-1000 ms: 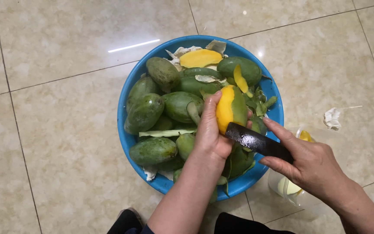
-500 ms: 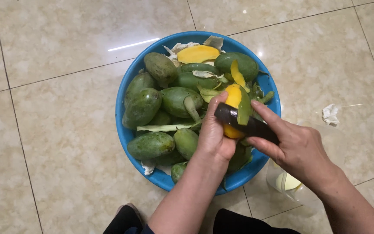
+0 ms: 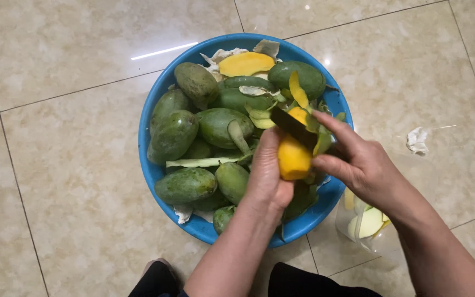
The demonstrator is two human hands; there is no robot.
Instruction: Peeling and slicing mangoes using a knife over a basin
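Beige tiled floor (image 3: 56,181), glossy, seen from above. Left hand (image 3: 268,176) clamped on a half-peeled yellow mango (image 3: 293,157) — held over the near right rim of the blue basin (image 3: 148,165). Right hand (image 3: 361,162) gripped shut around a dark knife (image 3: 292,127), blade laid against the mango's top. Just right of that hand, a clear container (image 3: 366,223) with pale slices. Beyond the hands — green mangoes (image 3: 215,126) and peel strips (image 3: 199,163) fill the basin. Farther right, a white scrap (image 3: 416,140).
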